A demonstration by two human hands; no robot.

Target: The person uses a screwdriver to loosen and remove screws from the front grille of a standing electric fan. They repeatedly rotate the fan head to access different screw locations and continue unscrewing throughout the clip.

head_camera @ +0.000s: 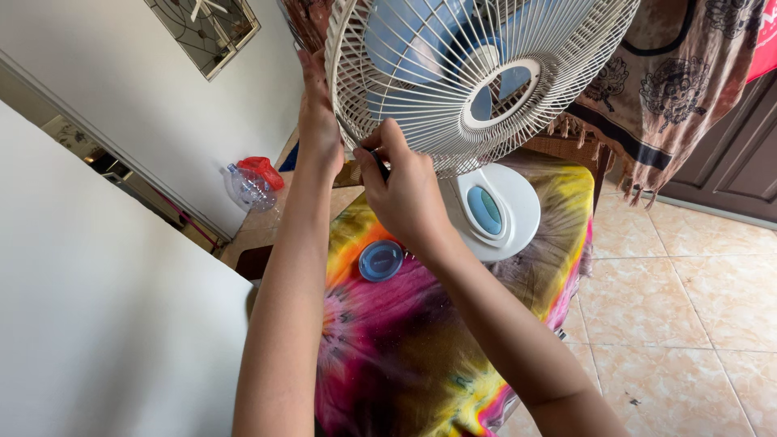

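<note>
The person's left hand (317, 121) is bracing the rim of the white wire fan guard (477, 77), which stands on the desk under a tie-dye cloth (405, 348). The right hand (405, 190), fingers closed, is pinching a small dark clip at the guard's lower edge; holding the guard steady should help.
</note>
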